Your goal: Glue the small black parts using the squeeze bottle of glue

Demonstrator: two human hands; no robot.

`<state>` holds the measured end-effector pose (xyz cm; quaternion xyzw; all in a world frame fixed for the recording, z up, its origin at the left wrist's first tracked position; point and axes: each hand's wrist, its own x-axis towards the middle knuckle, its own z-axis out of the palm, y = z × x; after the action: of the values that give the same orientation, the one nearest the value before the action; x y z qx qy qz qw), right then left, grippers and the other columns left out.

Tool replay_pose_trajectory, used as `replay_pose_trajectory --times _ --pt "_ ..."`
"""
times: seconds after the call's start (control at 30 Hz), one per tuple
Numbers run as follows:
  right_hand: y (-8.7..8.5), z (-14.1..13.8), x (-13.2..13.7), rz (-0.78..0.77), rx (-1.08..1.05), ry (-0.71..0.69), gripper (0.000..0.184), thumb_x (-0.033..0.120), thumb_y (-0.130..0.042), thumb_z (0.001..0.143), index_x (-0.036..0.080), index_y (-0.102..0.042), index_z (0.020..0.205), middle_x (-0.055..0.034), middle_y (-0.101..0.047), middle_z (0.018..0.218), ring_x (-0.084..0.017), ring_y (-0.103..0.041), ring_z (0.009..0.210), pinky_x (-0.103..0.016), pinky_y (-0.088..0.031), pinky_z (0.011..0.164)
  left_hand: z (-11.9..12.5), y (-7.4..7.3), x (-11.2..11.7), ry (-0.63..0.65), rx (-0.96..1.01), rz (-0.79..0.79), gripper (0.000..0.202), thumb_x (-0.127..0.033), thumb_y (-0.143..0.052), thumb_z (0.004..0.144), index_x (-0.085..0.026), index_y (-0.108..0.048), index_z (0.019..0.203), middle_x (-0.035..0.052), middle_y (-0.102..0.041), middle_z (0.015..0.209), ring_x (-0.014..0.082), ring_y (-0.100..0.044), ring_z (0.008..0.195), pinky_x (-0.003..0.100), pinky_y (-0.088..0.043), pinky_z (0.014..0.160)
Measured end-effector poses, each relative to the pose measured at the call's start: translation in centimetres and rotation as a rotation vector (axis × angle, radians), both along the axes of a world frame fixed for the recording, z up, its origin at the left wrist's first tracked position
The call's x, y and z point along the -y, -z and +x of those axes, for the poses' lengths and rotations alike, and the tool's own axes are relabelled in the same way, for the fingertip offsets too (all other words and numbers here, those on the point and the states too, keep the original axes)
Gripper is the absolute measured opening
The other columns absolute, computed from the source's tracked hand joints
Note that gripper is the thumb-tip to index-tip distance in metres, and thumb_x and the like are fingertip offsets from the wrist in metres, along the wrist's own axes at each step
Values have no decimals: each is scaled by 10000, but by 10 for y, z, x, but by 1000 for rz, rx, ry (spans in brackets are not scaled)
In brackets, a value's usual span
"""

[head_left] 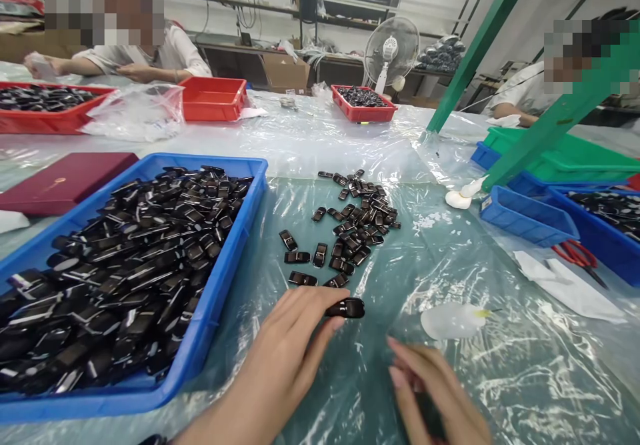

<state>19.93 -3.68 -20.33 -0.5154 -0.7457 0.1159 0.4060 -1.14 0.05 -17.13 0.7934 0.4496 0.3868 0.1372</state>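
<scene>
My left hand [287, 358] reaches forward over the plastic sheet and pinches one small glossy black part [346, 308] at its fingertips. My right hand [434, 395] sits lower right, fingers curled over something dark that I cannot make out. Just beyond lies a loose pile of the same black parts [357, 221] on the sheet. A blue tray [227, 258] heaped with many more black parts [120, 265] stands to the left of my left hand.
A maroon box [65, 178] lies at far left. Red trays [213, 98] and a white fan [391, 48] stand at the back. Blue and green bins [525, 215], red scissors [575, 255] and green posts [545, 128] fill the right. Two other people work opposite.
</scene>
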Motion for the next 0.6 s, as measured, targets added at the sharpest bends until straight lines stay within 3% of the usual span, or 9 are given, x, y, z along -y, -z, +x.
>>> replay_pose_trajectory --times 0.07,0.13,0.23,0.37,0.5,0.6 --pt "5 -9 -7 -16 214 -164 288 221 -346 1123 197 -497 1367 -85 -508 1103 -165 -568 855 -233 -471 615 0 0 1 38 -3 -13 262 -157 -429 1061 -227 -481 1308 7 -583 1185 120 -531 1091 257 -411 913" --pt "8 -13 -16 20 349 -265 317 131 -287 1074 157 -544 1258 -97 -513 1050 -205 -558 813 -278 -473 561 0 -1 1 81 -1 -10 260 -147 -413 1064 -220 -482 1303 11 -579 1178 123 -521 1093 260 -404 911" --pt "8 -13 -25 37 309 -283 300 84 -271 1017 141 -548 1117 -91 -528 1021 -219 -557 805 -295 -492 536 0 -3 1 110 -11 60 241 -147 -410 1066 -190 -493 1288 8 -576 1156 109 -501 1086 227 -379 921" --pt "6 -16 -23 -15 240 -340 286 153 -335 1055 163 -537 1258 -96 -518 1069 -223 -546 853 -311 -519 608 0 -2 2 103 -22 68 266 -102 -423 1049 -181 -490 1294 17 -568 1173 113 -489 1104 226 -353 953" --pt "8 -25 -22 40 247 -314 341 148 -289 1076 139 -625 1133 -114 -531 1057 -254 -541 847 -354 -499 621 0 -2 3 94 -39 35 314 -72 -429 1034 -204 -473 1315 24 -568 1184 126 -500 1114 243 -371 931" --pt "8 -32 -24 50 205 -313 349 203 -285 1101 130 -613 1194 -115 -543 1028 -251 -561 845 -338 -508 611 -2 -3 2 73 -44 64 287 -91 -417 1042 -195 -482 1302 25 -571 1186 121 -511 1108 233 -381 939"
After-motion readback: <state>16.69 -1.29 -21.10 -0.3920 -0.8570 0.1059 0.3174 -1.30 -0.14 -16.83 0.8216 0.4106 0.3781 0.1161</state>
